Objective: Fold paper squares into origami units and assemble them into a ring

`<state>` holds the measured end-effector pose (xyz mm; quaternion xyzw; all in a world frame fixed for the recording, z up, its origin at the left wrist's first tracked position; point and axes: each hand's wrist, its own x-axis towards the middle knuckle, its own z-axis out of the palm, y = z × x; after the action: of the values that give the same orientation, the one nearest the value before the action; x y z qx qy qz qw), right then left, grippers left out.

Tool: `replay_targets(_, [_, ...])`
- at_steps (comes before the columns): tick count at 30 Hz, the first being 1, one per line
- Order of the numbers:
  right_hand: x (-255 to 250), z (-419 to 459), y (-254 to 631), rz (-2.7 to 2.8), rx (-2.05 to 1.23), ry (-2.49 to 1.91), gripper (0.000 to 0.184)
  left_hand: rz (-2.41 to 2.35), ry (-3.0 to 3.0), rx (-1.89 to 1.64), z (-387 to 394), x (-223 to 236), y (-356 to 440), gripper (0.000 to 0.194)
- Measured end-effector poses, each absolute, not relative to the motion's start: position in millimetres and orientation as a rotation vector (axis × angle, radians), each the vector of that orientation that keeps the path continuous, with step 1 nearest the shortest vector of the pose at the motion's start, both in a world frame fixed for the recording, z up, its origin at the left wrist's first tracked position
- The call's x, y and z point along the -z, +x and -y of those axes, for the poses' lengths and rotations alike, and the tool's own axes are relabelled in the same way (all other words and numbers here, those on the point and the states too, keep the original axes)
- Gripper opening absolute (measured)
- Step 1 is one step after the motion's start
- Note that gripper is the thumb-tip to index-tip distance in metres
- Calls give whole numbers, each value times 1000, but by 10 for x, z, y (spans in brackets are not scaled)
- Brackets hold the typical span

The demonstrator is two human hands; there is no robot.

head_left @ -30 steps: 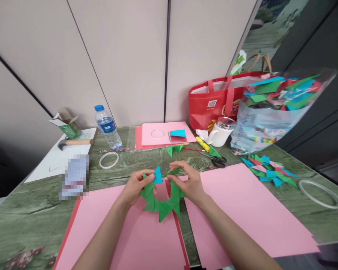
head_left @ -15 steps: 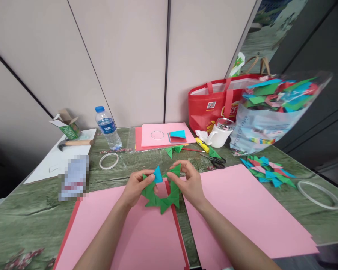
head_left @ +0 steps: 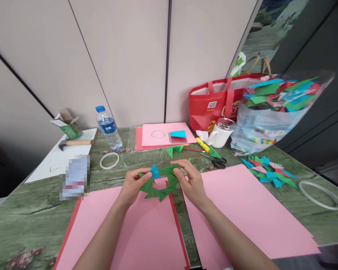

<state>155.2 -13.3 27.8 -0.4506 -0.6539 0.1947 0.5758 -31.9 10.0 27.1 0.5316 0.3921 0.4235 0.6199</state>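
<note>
Between my hands is a ring of folded green paper pieces (head_left: pixel 159 193) with pointed tips and one blue piece (head_left: pixel 154 171) at its upper left. My left hand (head_left: pixel 132 186) pinches the ring beside the blue piece, thumb in front. On the other side my right hand (head_left: pixel 192 182) grips the ring's upper right, its thumb on the green paper. The ring is held above a pink sheet (head_left: pixel 129 228) with red paper under its edge. Some of my fingers are hidden behind the ring.
Scissors (head_left: pixel 218 162), a yellow glue stick (head_left: pixel 202 144) and a white mug (head_left: pixel 221 134) lie beyond my right hand. Folded paper pieces (head_left: pixel 270 172) are piled at right. A water bottle (head_left: pixel 109 129), tape roll (head_left: pixel 109 160) and hammer (head_left: pixel 76 142) are at left.
The ring has tilted flatter, and its lower tips have risen. Its upper right part has swung in toward the blue piece, narrowing the gap at the top. Both hands keep their grip.
</note>
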Motion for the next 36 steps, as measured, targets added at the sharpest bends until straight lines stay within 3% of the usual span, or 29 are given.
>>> replay_targets(16, [-280,241,1490,1552,-257,-729,21,-718,1297,-1091,-119,-281,-386,6])
replay_targets(21, [-233,227,1444,1430,-483,-965,3,-933,1299,-983,-119,-256,-348,7])
replay_targets(28, [-247,164,1466,1247,-952,-997,10,-969,1254,-973,-106,-267,-316,11])
replay_targets(36, [-249,122,1501,1152,-1051,-1016,18,-924,1193,-921,-71,-296,-293,17])
